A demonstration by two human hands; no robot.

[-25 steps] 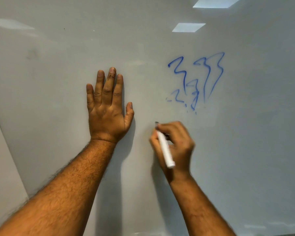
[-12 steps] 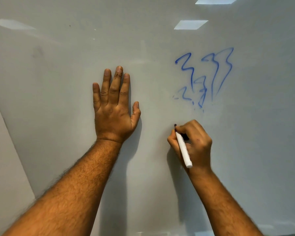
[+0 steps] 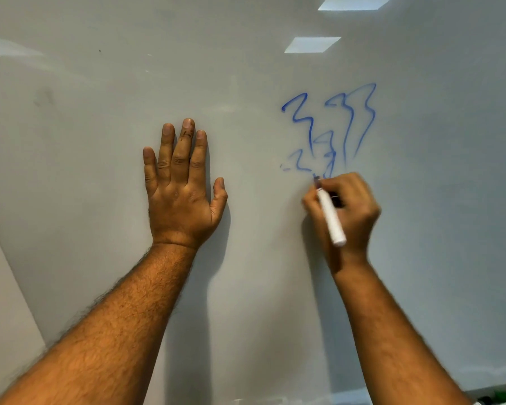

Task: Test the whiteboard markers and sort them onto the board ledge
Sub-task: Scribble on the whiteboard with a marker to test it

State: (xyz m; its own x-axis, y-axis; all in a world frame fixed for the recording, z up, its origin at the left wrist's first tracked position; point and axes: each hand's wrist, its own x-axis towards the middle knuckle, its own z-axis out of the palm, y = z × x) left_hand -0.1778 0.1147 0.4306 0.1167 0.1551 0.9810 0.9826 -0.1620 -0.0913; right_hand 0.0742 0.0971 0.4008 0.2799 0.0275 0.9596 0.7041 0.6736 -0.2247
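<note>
A whiteboard (image 3: 100,141) fills the head view. My right hand (image 3: 348,211) grips a white-barrelled marker (image 3: 330,217), whose dark tip touches the board at the lower edge of blue squiggles (image 3: 333,127). My left hand (image 3: 181,185) lies flat against the board, fingers spread and pointing up, to the left of the marker. No fresh line from this marker shows below the squiggles.
At the bottom right corner a strip of the board ledge (image 3: 500,397) shows, with green and dark marker parts on it. The board's left edge (image 3: 12,273) runs diagonally at the lower left, with a wall beyond. Ceiling lights reflect at the top.
My right hand has carried the marker up and to the right, from bare board below the squiggles to their lower edge. My left hand has stayed flat on the board.
</note>
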